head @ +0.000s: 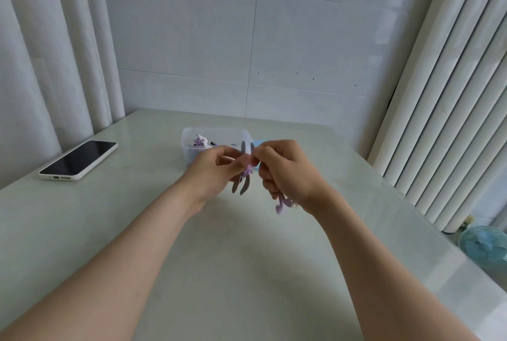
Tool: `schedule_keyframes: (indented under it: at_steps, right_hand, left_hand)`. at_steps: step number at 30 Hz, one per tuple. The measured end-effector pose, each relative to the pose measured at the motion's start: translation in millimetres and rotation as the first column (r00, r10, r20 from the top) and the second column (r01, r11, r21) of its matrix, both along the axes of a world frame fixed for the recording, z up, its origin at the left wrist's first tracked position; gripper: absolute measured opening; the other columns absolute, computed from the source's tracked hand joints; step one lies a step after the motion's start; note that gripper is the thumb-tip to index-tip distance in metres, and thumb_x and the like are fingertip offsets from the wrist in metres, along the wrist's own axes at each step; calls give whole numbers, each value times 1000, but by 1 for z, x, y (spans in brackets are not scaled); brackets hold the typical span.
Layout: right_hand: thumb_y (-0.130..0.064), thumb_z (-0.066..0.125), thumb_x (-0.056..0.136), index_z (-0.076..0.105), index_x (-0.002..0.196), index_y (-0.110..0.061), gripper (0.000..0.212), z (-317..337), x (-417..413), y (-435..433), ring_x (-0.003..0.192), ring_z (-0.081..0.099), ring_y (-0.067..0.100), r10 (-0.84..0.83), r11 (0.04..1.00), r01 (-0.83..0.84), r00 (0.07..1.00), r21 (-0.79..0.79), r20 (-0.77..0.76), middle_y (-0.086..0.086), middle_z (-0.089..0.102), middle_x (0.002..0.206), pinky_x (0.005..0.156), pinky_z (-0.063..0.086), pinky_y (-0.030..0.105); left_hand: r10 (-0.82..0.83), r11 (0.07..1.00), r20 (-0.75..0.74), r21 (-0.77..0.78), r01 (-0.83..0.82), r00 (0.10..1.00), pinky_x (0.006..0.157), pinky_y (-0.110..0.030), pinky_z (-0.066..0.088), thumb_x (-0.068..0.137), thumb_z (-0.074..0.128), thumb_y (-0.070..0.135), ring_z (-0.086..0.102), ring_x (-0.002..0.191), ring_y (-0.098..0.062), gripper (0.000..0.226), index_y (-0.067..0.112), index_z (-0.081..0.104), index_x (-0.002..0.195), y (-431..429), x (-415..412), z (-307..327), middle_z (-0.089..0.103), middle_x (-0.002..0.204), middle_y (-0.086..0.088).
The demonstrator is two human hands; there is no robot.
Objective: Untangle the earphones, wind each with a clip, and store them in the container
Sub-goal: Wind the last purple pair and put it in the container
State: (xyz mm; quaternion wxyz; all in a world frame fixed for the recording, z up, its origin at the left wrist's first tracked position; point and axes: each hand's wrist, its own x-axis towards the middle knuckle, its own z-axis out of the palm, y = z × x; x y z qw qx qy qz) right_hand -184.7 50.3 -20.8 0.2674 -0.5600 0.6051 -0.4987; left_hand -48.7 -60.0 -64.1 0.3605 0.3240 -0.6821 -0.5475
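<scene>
Left hand (216, 173) and right hand (285, 173) both pinch the blurred purple earphones (282, 203), hiding part of the container (189, 152) at twelve o'clock; phone (79, 159) at ten o'clock.

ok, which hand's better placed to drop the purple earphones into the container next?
Probably left. The left hand pinches the purple earphones directly in front of the clear container; the right hand sits toward its right edge, earbuds dangling beneath.
</scene>
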Motion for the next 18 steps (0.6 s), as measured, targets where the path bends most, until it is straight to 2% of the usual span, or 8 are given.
schedule_keyframes:
  at_steps: [1,3,5,9,12,14,16,18]
  right_hand:
    - [-11,49,98,66,71,-12,33,1,-3,0,48,40,21,-56,997,56,998,-49,-1,6,42,58,44,39,29]
    - [-13,52,98,64,79,-1,26,-2,-12,-2,49,45,22,-175,978,171,984,-117,-29,7,43,59,44,44,29]
    - [-21,56,99,66,83,3,30,-7,-21,-7,50,41,21,-283,948,265,955,-180,-86,4,41,57,47,40,28]
    - [-26,59,100,68,81,2,35,-16,-30,-15,50,32,11,-419,898,361,878,-252,-233,-2,40,54,50,30,27]
    - [-25,59,103,67,83,-12,26,-22,-36,-18,46,37,8,-375,927,347,872,-145,-313,-8,46,55,47,31,19]
    - [-26,58,104,65,80,-19,26,-25,-38,-17,48,38,7,-318,945,325,883,-37,-347,-10,48,54,51,37,23]
    - [-24,56,104,68,81,-18,27,-25,-39,-14,53,47,12,-251,955,287,911,69,-327,-15,50,52,57,49,31]
    - [-19,50,105,71,90,-12,27,-22,-35,-9,58,60,17,-164,960,210,958,187,-236,-6,56,63,55,52,26]
  left_hand:
    - [-51,999,17,0,51,999,57,-10,43,100,68,37,67,76,-7,26,13,72,112,2,-1,0,77,95,1]
    - [-146,989,34,23,145,989,68,-22,42,100,63,43,64,80,-7,33,15,74,115,4,-1,0,79,102,1]
    - [-206,978,4,35,205,979,71,-30,37,97,66,45,63,84,-11,36,15,75,115,2,-1,-2,79,107,-3]
    - [-290,956,-27,39,291,957,73,-29,40,86,76,35,67,88,-13,40,11,74,118,4,2,0,78,109,-9]
    - [-322,947,-10,8,322,947,79,-28,45,88,76,31,69,95,-13,35,12,75,117,5,3,1,78,111,-6]
    - [-269,963,-85,3,270,959,78,-25,54,86,78,27,72,100,-15,35,9,76,116,6,1,2,78,111,-8]
    - [-158,986,-185,27,166,970,73,-24,59,87,80,20,76,99,-18,30,7,77,113,9,0,6,79,108,-11]
    - [-53,996,-212,54,66,976,68,-24,58,89,80,23,78,97,-16,26,11,78,112,10,1,10,81,103,-5]
